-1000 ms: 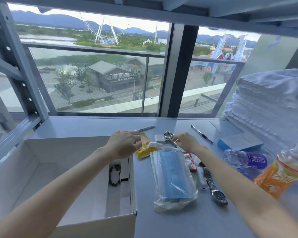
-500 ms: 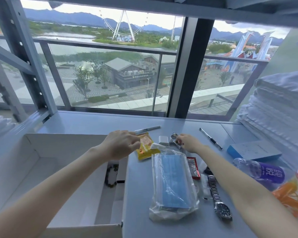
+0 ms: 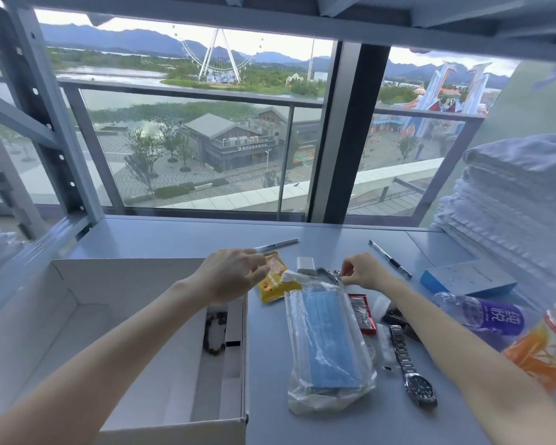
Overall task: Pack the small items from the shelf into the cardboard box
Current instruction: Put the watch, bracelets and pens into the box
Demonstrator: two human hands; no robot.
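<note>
On the grey shelf (image 3: 270,412), nearest us, a clear plastic bag of blue face masks (image 3: 328,342) lies flat between an open white cardboard box (image 3: 61,316) on the left, which holds a dark bead bracelet (image 3: 215,329), and a steel wristwatch (image 3: 411,370) on the right. Farther on, we see the right hand (image 3: 363,273) pinching the bag's top corner, thumb and finger together. The left hand (image 3: 235,274) hovers with bent fingers over a yellow-orange sachet (image 3: 275,281), and we cannot tell whether it grips anything. Beyond lie a pale pen (image 3: 278,245) and a dark pen (image 3: 389,258).

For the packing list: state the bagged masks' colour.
The masks are light blue, clearest in the head view.
</note>
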